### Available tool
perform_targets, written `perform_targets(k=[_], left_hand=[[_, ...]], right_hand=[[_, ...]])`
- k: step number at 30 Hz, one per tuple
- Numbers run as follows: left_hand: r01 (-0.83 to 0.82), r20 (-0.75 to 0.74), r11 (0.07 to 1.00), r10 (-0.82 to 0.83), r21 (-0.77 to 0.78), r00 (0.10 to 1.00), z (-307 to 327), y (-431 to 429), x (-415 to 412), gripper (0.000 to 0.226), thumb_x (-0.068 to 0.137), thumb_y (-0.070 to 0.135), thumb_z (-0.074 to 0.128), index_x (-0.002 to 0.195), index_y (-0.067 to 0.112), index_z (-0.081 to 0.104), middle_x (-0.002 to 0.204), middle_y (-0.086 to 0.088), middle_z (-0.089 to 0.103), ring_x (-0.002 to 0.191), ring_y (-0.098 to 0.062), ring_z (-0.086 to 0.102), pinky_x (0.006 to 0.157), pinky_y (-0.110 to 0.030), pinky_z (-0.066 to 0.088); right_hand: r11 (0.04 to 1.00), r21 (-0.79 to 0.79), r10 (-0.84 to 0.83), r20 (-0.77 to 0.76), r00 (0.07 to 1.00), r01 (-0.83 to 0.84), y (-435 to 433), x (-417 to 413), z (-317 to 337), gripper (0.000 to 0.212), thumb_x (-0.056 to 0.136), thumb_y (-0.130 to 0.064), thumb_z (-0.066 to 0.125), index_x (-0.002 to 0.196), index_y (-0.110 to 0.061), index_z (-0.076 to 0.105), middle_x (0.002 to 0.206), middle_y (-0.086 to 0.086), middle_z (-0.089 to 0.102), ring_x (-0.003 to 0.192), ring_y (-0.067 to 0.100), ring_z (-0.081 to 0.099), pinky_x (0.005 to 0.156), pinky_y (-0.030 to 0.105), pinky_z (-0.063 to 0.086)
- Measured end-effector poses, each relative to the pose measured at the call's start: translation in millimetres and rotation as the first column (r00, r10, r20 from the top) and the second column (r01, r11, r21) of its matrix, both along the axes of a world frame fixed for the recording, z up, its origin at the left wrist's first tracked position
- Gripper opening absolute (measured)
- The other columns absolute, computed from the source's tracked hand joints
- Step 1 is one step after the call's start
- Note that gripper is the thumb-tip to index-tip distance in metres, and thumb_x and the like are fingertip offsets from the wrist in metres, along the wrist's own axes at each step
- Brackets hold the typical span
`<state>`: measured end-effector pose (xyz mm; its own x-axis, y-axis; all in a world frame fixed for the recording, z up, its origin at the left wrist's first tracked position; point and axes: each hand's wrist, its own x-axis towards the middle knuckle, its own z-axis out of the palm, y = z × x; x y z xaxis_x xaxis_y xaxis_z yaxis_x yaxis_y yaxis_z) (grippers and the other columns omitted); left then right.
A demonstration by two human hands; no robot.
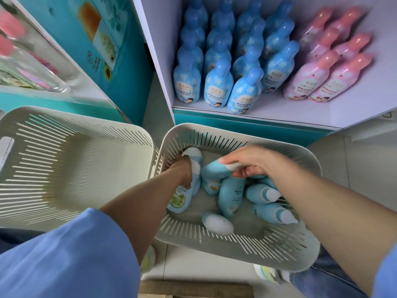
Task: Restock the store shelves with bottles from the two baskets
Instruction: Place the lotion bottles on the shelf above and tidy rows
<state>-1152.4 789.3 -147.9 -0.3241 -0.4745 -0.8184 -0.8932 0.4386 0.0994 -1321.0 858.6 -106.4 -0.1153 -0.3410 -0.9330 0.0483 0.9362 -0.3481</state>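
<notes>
From the head view we look down into two cream slotted plastic baskets standing side by side, their rims touching. In the right basket (242,244) both of our hands are busy. Our left hand (182,171) has its fingers curled round a pale blue bottle with a white cap and a green label (179,200), which lies against the basket's left wall with its cap pointing toward the shelf. Our right hand (249,164) is clamped on a second pale blue bottle (212,171) at its white-capped neck, thumb on top and fingers beneath; its body rests across the pile. Below it several loose pale blue bottles with white caps (231,196) lie in a jumble on the basket floor. The left basket (75,120) stands beside our blue sleeve (64,254). Just beyond the right basket, a white shelf board (311,112) carries upright rows of bright blue bottles with cloud-print wrappers (218,87) and, to their right, pink bottles with coral caps (300,82).
</notes>
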Motion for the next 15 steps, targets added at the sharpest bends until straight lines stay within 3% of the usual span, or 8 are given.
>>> perform_targets(k=[3,5,7,11,15], left_hand=[[-0.04,0.023,0.999,0.04,0.005,0.999,-0.4,0.7,1.2,0.116,0.066,0.036,0.084,0.147,-0.004,0.011,0.147,-0.018,0.03,0.131,-0.03,0.041,0.11,-0.031,0.035],[-0.114,0.0,0.991,0.114,0.064,0.993,-1.8,0.2,3.4,0.112,0.07,0.027,0.082,0.148,0.0,0.006,0.146,-0.017,0.032,0.129,-0.031,0.044,0.107,-0.034,0.04],[-0.137,-0.047,0.986,0.143,0.099,0.989,0.1,-0.7,6.2,0.107,0.067,0.019,0.083,0.146,0.003,0.012,0.14,-0.017,0.041,0.12,-0.031,0.051,0.099,-0.036,0.046],[-0.084,-0.091,0.992,0.093,0.09,0.992,8.8,2.0,11.5,0.114,0.06,0.02,0.087,0.144,0.007,0.011,0.13,-0.014,0.05,0.112,-0.03,0.055,0.086,-0.035,0.049],[-0.051,-0.122,0.999,0.052,0.011,0.991,22.3,3.4,15.7,0.089,0.065,0.018,0.083,0.138,0.011,0.033,0.122,-0.012,0.058,0.11,-0.029,0.058,0.08,-0.032,0.049]], right_hand=[[0.999,-0.027,0.026,0.051,0.998,-0.025,-1.2,-3.1,4.0,0.029,0.082,0.009,0.063,0.101,-0.012,0.056,0.08,0.007,0.057,0.071,0.013,0.055,0.052,0.019,0.051],[0.999,-0.049,0.019,0.04,0.999,-0.017,1.2,-5.6,3.4,0.035,0.079,0.018,0.06,0.097,-0.012,0.056,0.08,0.009,0.057,0.072,0.016,0.056,0.049,0.02,0.053],[0.996,-0.084,-0.01,0.009,1.0,0.01,4.9,-6.7,0.4,0.039,0.075,0.02,0.064,0.09,-0.015,0.056,0.084,0.009,0.058,0.073,0.019,0.058,0.049,0.022,0.055],[0.988,-0.155,-0.002,-0.115,0.993,-0.015,10.4,-3.3,-8.3,0.037,0.068,0.0,0.08,0.091,-0.022,0.061,0.09,0.003,0.061,0.078,0.018,0.061,0.057,0.028,0.057],[0.965,-0.172,0.122,-0.377,0.918,-0.199,15.3,11.4,-7.4,0.043,0.062,-0.021,0.086,0.101,-0.018,0.067,0.099,0.005,0.065,0.093,0.023,0.062,0.075,0.041,0.06]])
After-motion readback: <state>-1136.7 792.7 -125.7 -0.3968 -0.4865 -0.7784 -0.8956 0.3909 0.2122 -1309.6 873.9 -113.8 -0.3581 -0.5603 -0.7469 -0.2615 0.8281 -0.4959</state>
